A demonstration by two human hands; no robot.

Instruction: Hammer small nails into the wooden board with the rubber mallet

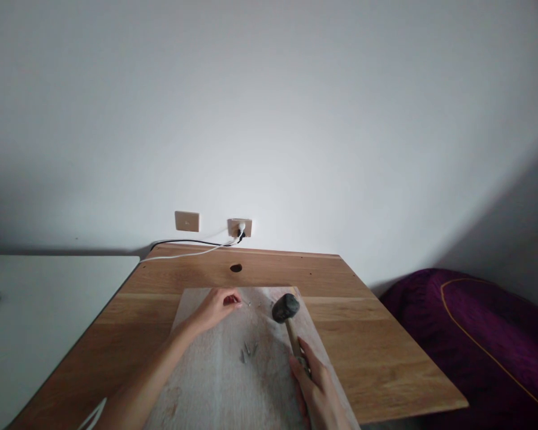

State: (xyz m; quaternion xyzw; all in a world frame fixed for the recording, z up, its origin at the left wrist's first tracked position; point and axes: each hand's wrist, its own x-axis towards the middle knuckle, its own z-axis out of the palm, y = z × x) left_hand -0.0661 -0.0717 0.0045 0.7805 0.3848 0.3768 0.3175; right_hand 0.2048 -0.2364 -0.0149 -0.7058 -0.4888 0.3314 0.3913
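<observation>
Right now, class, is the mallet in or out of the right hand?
In: the right hand grips the mallet by its wooden handle.

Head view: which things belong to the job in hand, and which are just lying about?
Likely in the job:
black-headed mallet with wooden handle, in the right hand
pale rectangular wooden board
small grey metal pieces, perhaps nails

Apparently lying about:
white cable
black cable
purple cloth with yellow line

One head cam, worn on the person and pointed forward with a bit of downward tilt. The wall (296,119) eats the whole top half, so the table (376,352) sits low, seen from above at a slant. Pretty wide shot: left hand (219,306) and right hand (316,382) are within arm's reach but look small, around bottom centre.
</observation>
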